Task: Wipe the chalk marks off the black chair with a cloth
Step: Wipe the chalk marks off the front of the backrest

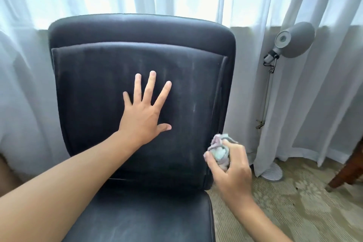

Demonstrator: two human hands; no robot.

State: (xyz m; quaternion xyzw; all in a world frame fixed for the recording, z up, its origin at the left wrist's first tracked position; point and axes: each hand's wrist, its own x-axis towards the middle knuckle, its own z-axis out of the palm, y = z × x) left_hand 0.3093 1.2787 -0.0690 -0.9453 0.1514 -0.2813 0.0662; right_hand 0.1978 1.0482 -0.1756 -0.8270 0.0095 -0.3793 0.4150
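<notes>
The black padded chair (92, 76) faces me, filling the middle of the head view. Faint pale chalk smears show on its backrest, with one short white streak (194, 109) near the right side. My left hand (146, 108) lies flat on the centre of the backrest, fingers straight and spread. My right hand (229, 167) is at the backrest's lower right edge and grips a crumpled pale grey-pink cloth (221, 146). The bunched cloth sticks up above my fingers, close to the chair's side seam.
White sheer curtains (314, 104) hang behind and beside the chair. A grey floor lamp (292, 40) stands to the right, its round base (272, 172) on the patterned carpet. A dark wooden furniture leg (347, 171) shows at the far right edge.
</notes>
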